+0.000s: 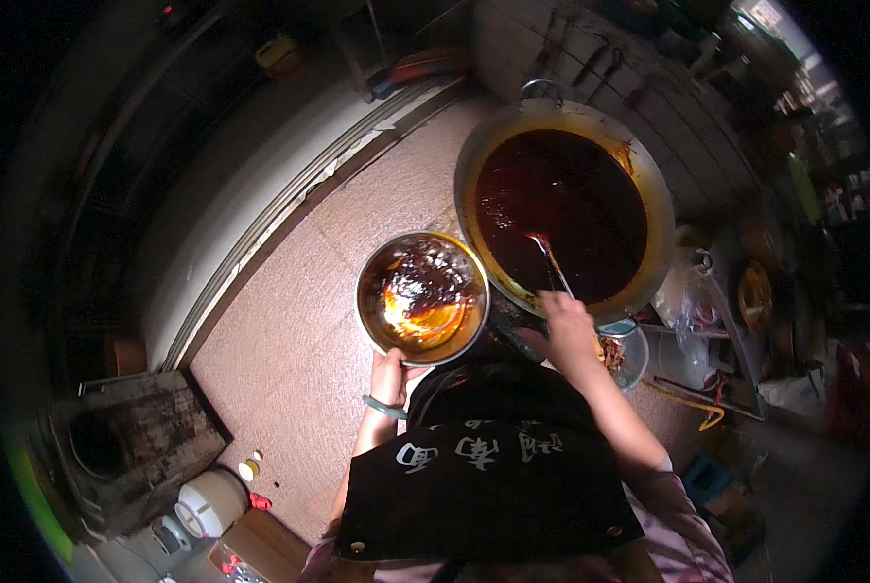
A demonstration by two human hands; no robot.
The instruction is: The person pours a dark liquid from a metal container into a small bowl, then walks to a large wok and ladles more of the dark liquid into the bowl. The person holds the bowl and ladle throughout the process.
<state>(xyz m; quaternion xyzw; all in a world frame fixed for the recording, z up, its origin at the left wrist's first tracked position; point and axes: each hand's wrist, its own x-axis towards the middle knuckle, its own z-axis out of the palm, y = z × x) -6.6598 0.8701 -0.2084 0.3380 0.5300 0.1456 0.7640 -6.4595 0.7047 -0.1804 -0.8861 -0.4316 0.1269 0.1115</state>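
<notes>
A steel bowl (pixel 441 334) with dark red oily liquid inside is gripped at its near rim by my left hand (pixel 390 375), which has a green bangle at the wrist. To its right stands a large wok (pixel 657 218), filled widely with dark reddish-brown liquid (pixel 562 197). My right hand (pixel 568 324), slightly blurred, is at the wok's near edge, closed around the handle of a metal ladle (pixel 556 268). The ladle's far end dips into the liquid, so its head is mostly hidden. Bowl and wok are very close together; whether they touch is unclear.
Right of my right hand, a clear container (pixel 635 357) holds reddish bits. Shelving with plastic bags (pixel 690 310) stands beyond it. A grimy stove-like unit (pixel 143 444), a whitish round container (pixel 213 503) and a cardboard box (pixel 267 546) are at lower left. A wall ledge (pixel 260 270) borders the tiled floor.
</notes>
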